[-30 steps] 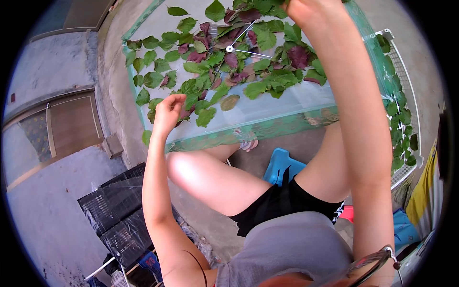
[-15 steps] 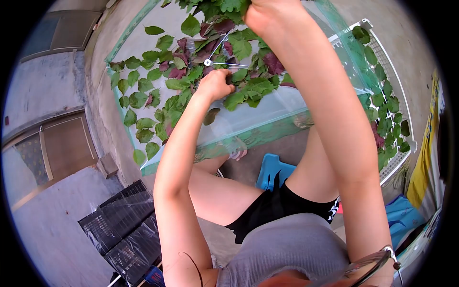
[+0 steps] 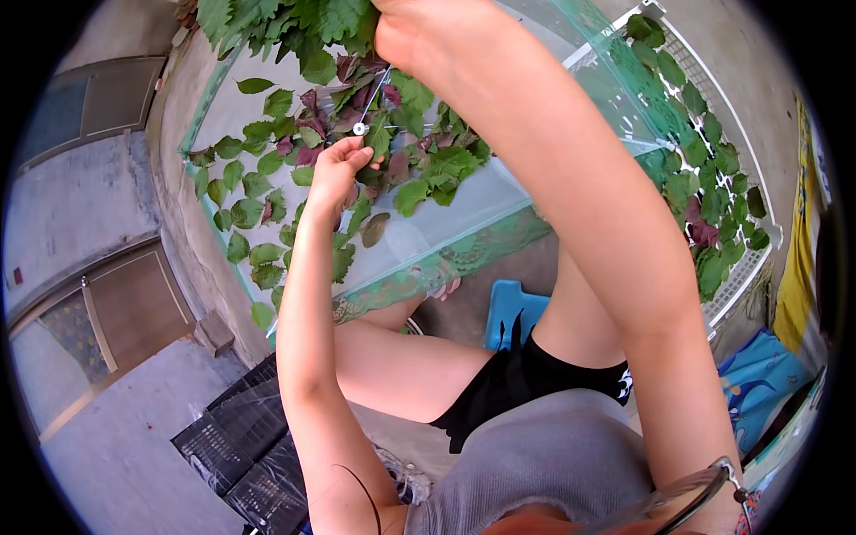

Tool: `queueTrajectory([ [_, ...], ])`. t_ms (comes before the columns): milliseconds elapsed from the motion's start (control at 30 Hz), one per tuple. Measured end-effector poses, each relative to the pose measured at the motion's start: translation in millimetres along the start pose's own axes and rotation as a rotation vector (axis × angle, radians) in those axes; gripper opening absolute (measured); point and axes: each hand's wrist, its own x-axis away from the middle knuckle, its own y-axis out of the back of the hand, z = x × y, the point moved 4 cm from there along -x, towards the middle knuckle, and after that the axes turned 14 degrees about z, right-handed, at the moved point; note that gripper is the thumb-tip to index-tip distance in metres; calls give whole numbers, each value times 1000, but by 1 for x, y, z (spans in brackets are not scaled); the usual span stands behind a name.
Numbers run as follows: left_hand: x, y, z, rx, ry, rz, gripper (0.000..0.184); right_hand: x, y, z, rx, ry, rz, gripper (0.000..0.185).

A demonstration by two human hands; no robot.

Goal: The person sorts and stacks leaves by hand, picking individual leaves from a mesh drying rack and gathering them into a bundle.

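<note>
A translucent cover with green lace edging (image 3: 446,267) carries scattered green and purple leaves (image 3: 450,169). Near its white hub (image 3: 360,129), my left hand (image 3: 337,174) is closed, thumb and fingers pinched on a green leaf (image 3: 378,136). At the top edge of the view my right hand (image 3: 401,31) is partly cut off, its fingers hidden; beside it a thick bunch of large green leaves (image 3: 294,25) hangs over the cover and appears to be held by it. A brownish leaf (image 3: 375,229) lies below my left hand.
At the right stands a white plastic rack (image 3: 744,276) with more leaves on it. A blue plastic stool (image 3: 517,312) is between my legs. Black crates (image 3: 241,437) wrapped in plastic stand lower left, beside a wall (image 3: 134,428). Yellow cloth hangs far right.
My left hand has moved from the cover's left side to the leaves by the hub and pinched one. My right hand has swung left with the bunch, which now shows more. The view has shifted.
</note>
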Motion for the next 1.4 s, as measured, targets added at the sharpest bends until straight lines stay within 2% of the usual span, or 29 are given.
queueTrajectory([
  [167,28,-6,-8,111,2,-21,17,-5,3,-3,-18,-47,8,15],
  [267,39,-4,-3,122,76,-63,16,-3,1,-3,22,-48,-14,14],
  [367,59,-22,-25,180,28,-15,15,-2,-1,-3,46,-42,-25,14],
  [533,82,-51,-41,169,180,236,22,-6,5,-7,13,-60,9,15],
  [600,85,-56,-40,68,221,236,27,-6,4,-7,15,-59,16,15],
  [700,86,-57,-35,-276,294,301,34,-6,2,-7,31,-46,-18,16],
  [733,86,-58,-36,-276,295,302,34,-6,2,-8,25,-50,-16,16],
  [800,84,-57,-42,-720,351,250,31,-6,3,-8,19,-54,-17,16],
  [933,76,-44,-43,-737,396,219,31,-5,0,-5,24,-51,-18,16],
  [1000,64,-32,-35,-539,305,161,29,-5,1,-5,40,-46,-30,15],
  [1033,54,-24,-25,-467,191,120,26,-6,3,-7,26,-61,-15,15],
  [1133,25,-14,-6,-452,150,0,23,-6,2,-9,16,-63,-9,14],
  [1200,11,-21,-3,-522,188,-24,27,-6,2,-8,25,-47,-23,14],
  [1267,3,-35,-9,-848,213,-79,36,-6,3,-7,31,-55,-26,14],
  [1300,0,-43,-16,-907,276,-75,41,-6,4,-7,31,-55,-27,14],
  [1400,-9,-52,-18,-1078,380,-51,36,-10,0,-5,44,-76,4,15],
])
